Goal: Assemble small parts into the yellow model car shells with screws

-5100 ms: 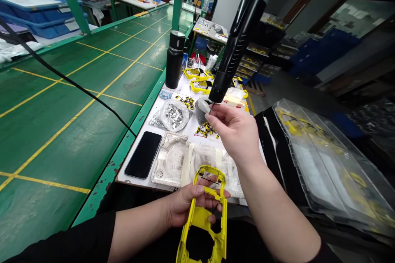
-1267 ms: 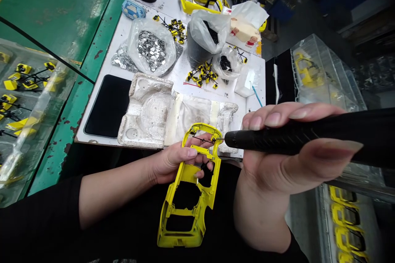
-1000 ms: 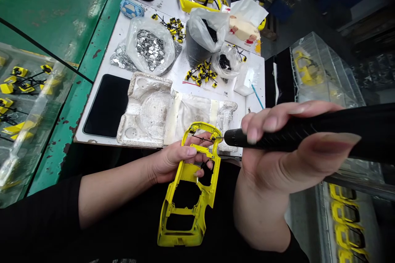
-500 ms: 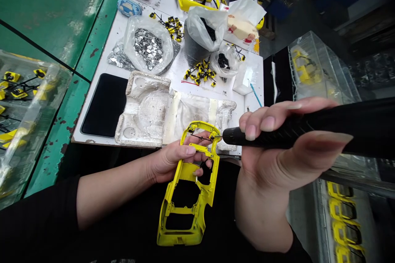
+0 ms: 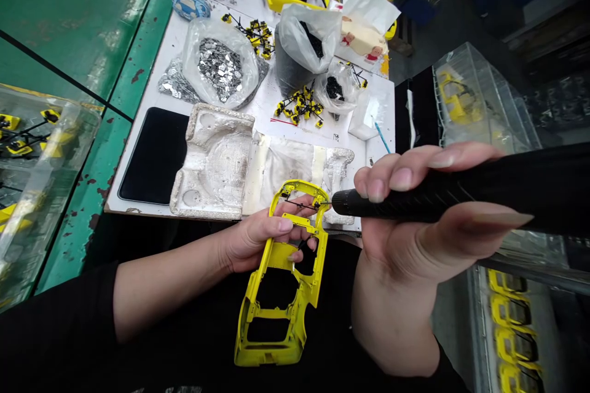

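Observation:
My left hand (image 5: 258,239) grips a yellow toy car body shell (image 5: 281,282) by its upper half, underside up, above my lap. A thin black part (image 5: 299,204) spans the shell's top end. My right hand (image 5: 415,239) is wrapped round a black electric screwdriver (image 5: 461,193) held level. The screwdriver's tip touches the right top corner of the shell.
The white table (image 5: 258,104) holds a foam cradle (image 5: 216,159), a black phone (image 5: 157,153), a bag of silver screws (image 5: 221,64), bags of black parts (image 5: 308,43) and small yellow-black pieces (image 5: 299,107). Clear trays (image 5: 479,98) of yellow shells sit right, another clear tray (image 5: 37,153) left on the green conveyor.
Five seconds ago the screwdriver hung upright over the table with my right hand at its tip. It now lies level in my right hand with its tip on the shell. Little has moved in the last second.

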